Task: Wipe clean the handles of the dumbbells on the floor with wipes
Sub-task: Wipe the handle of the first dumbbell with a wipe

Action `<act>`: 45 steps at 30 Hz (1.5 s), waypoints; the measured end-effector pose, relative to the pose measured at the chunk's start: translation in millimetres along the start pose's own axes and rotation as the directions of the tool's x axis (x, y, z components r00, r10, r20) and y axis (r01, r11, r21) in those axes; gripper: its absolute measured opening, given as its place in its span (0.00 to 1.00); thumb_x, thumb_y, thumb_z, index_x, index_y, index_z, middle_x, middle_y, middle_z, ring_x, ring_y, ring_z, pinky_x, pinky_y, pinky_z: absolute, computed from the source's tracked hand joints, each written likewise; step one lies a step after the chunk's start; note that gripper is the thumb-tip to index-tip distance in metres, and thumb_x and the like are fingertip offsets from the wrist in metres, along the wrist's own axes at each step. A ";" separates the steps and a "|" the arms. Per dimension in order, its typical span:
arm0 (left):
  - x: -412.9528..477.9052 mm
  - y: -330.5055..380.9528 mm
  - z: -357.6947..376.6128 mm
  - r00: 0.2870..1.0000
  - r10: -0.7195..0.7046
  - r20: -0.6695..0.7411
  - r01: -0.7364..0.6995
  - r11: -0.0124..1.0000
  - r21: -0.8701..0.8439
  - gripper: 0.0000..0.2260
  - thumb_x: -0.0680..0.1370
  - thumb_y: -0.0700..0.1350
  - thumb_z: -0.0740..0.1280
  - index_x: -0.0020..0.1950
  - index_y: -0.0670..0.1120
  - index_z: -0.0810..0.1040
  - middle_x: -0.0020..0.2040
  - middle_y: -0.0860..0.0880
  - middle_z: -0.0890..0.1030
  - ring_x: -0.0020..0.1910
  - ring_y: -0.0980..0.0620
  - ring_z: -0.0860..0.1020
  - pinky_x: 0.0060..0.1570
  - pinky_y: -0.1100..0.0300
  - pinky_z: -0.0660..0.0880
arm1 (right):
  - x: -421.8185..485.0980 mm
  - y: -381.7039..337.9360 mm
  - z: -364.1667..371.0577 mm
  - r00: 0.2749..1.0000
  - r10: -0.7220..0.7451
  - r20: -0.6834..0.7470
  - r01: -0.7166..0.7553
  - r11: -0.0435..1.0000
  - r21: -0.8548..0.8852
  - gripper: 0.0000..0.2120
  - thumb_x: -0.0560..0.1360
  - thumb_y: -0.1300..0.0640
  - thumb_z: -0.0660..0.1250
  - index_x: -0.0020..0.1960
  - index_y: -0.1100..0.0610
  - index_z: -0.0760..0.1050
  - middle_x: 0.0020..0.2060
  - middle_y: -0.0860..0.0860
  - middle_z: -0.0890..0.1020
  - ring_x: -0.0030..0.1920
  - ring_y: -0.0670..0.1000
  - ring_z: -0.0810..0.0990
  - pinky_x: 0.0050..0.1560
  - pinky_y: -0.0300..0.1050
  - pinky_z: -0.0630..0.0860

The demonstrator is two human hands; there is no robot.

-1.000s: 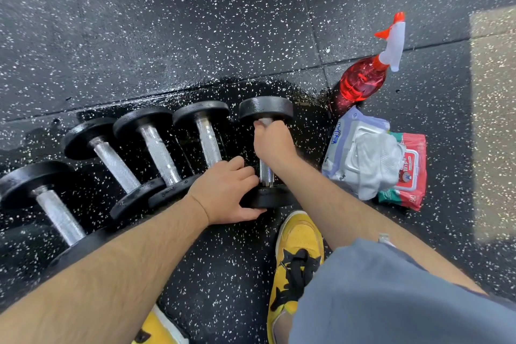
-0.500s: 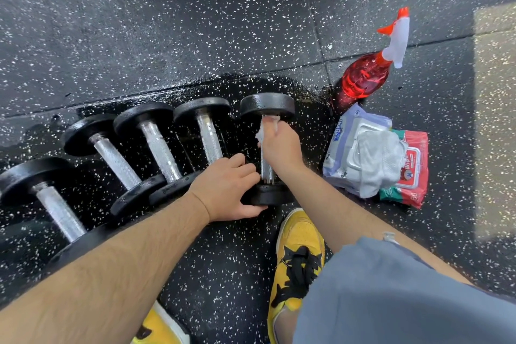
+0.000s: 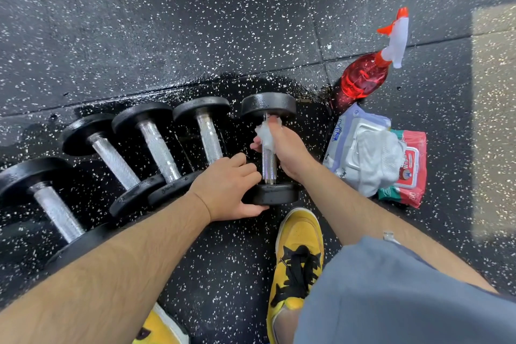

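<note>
Black rubber gym floor (image 3: 195, 22), flecked with white and wet and glossy round the weights, carries a row of five weights; the one in work is the rightmost, a short dumbbell (image 3: 268, 105) with black round heads and a knurled chrome handle (image 3: 269, 167). The right hand (image 3: 289, 148) is closed round the far part of that handle with a crumpled white wipe (image 3: 264, 134) bunched under the fingers; the left hand (image 3: 231, 187) grips the near head from its left side, fingers curled over the top edge and thumb low by the floor, steadying it.

The handle's long axis runs straight away from the person, far head beyond the right hand, near head beneath it and against the left; the bare chrome lies between the two hands, so the stroke to come would, I judge, run back along that axis toward the near head. The right hand is the nearer to the work and already on it.

Left of the left hand lie four more dumbbells (image 3: 160, 148), their handles slanted and none under a wipe. Right of the right hand sit a white and lilac pack (image 3: 344, 134) of wipes with a loose white cloth (image 3: 377, 159) on it, and a red and green second pack (image 3: 414, 165) just beyond; a red spray bottle (image 3: 363, 81) with a white trigger stands further out; a yellow shoe (image 3: 298, 234) with black laces is planted close under the near head.
</note>
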State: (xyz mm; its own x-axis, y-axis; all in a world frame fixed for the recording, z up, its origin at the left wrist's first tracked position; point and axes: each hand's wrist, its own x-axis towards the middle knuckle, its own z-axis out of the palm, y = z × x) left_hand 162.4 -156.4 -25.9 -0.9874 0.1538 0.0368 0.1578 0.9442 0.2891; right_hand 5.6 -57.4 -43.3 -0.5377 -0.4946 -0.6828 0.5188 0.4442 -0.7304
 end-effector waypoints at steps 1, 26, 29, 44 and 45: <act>-0.2 -0.3 0.6 1.000 0.002 0.002 -0.002 1.000 -0.002 0.23 0.71 0.67 0.71 0.42 0.46 0.77 0.38 0.51 0.75 0.41 0.48 0.68 0.36 0.49 0.74 | -2.5 1.6 -1.3 1.000 0.004 -0.008 -0.004 1.000 0.006 0.26 0.84 0.41 0.53 0.56 0.61 0.78 0.42 0.55 0.86 0.44 0.54 0.86 0.58 0.52 0.80; -1.3 -0.8 -1.6 1.000 0.002 -0.010 -0.002 1.000 -0.021 0.23 0.71 0.65 0.70 0.41 0.44 0.79 0.37 0.50 0.76 0.41 0.48 0.68 0.36 0.48 0.76 | -35.0 -7.4 7.9 0.959 -0.264 -0.107 0.103 0.670 -0.735 0.34 0.83 0.37 0.41 0.57 0.62 0.75 0.49 0.60 0.82 0.52 0.62 0.78 0.52 0.54 0.75; -1.3 -1.4 -0.2 1.000 -0.001 -0.019 0.000 0.999 -0.039 0.23 0.72 0.65 0.69 0.41 0.44 0.78 0.37 0.51 0.75 0.41 0.48 0.67 0.36 0.48 0.76 | -32.5 -2.2 15.7 0.931 -0.344 -0.123 0.039 0.428 -0.903 0.27 0.85 0.43 0.47 0.62 0.63 0.72 0.54 0.61 0.80 0.56 0.62 0.77 0.52 0.54 0.72; -2.1 -1.9 0.9 1.000 0.000 -0.022 -0.001 0.999 -0.035 0.22 0.71 0.65 0.71 0.41 0.45 0.76 0.38 0.51 0.74 0.42 0.48 0.66 0.36 0.48 0.75 | -16.5 1.0 -4.7 0.988 0.031 0.152 -0.046 0.995 0.093 0.08 0.83 0.59 0.62 0.56 0.62 0.76 0.47 0.57 0.84 0.46 0.53 0.85 0.53 0.51 0.80; -1.5 -1.6 0.7 1.000 -0.001 -0.022 0.001 0.999 -0.032 0.22 0.71 0.65 0.71 0.40 0.46 0.76 0.37 0.51 0.74 0.42 0.49 0.66 0.36 0.48 0.75 | -16.0 3.2 -8.6 0.982 0.039 0.185 -0.074 0.980 0.184 0.09 0.83 0.60 0.62 0.58 0.64 0.76 0.50 0.59 0.84 0.49 0.54 0.85 0.56 0.53 0.80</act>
State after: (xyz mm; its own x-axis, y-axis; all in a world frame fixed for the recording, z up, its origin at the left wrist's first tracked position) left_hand 163.7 -157.9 -27.0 -0.9876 0.1460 0.0575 0.1568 0.9344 0.3199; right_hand 10.1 -41.6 -35.0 -0.3842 -0.6066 -0.6960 0.6710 0.3343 -0.6618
